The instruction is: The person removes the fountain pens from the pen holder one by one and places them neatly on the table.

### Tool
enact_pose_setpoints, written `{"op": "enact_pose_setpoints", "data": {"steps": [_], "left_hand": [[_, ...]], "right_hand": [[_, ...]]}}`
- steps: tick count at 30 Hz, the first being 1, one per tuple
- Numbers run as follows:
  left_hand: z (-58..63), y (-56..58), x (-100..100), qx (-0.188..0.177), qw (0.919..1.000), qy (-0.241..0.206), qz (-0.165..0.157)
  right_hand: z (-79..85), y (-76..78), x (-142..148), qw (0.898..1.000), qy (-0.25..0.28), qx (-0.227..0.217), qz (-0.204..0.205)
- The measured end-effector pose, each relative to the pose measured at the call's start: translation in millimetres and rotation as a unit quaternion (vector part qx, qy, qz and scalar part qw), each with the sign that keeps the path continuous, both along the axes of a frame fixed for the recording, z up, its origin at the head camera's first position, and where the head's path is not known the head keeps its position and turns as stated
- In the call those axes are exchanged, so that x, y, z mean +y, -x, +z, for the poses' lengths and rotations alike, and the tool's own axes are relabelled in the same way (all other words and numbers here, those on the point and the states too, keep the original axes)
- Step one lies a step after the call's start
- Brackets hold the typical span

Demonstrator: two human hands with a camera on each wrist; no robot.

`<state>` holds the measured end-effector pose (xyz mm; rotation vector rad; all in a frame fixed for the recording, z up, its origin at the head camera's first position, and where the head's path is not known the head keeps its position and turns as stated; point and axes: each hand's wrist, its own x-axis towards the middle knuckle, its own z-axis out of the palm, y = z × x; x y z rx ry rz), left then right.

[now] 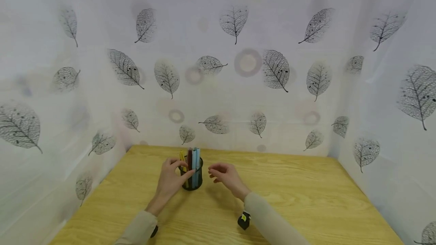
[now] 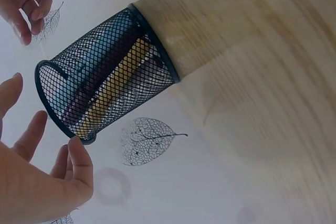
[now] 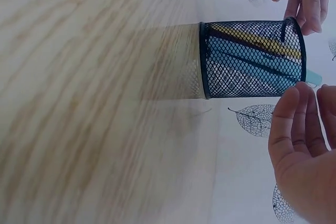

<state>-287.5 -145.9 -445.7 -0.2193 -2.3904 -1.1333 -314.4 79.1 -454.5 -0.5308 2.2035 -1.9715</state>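
Note:
A black mesh pen cup (image 1: 200, 179) stands upright on the wooden table. It holds several pens or markers: yellow ones (image 1: 182, 156) on the left, a dark brown one (image 1: 189, 158) in the middle and light blue ones (image 1: 198, 154) on the right. At the cup's left side is my left hand (image 1: 169, 175), its fingers loosely bent and spread around the rim; in the left wrist view a fingertip appears to touch the rim. My right hand (image 1: 229, 179) hovers to the right of the cup, fingers gently bent with nothing between them. Head view shows a gap between it and the cup.
The yellow wood-grain table (image 1: 289, 196) reaches back to a pale curtain (image 1: 225, 97) printed with dark leaf skeletons, which also hangs at both sides. A dark wrist device (image 1: 243, 220) hangs under the right sleeve (image 1: 269, 218).

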Motion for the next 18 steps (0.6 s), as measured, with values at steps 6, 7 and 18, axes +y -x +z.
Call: {"op": "enact_pose_setpoints", "data": {"steps": [6,7,18], "left_hand": [[-3.9,0.5,-6,-0.013,0.9998,-0.007,-0.01],[-4.7,0.9,-7,-0.014,0.9998,-0.007,-0.011],[-8.7,4.7,-13,-0.029,0.9995,-0.006,-0.007]], "right_hand": [[20.6,-10.8,-7,1.0,0.004,0.009,0.001],[21.4,-11.1,-8,1.0,0.006,0.012,0.002],[26.6,-3.8,-17,0.999,-0.015,0.026,-0.013]]}}
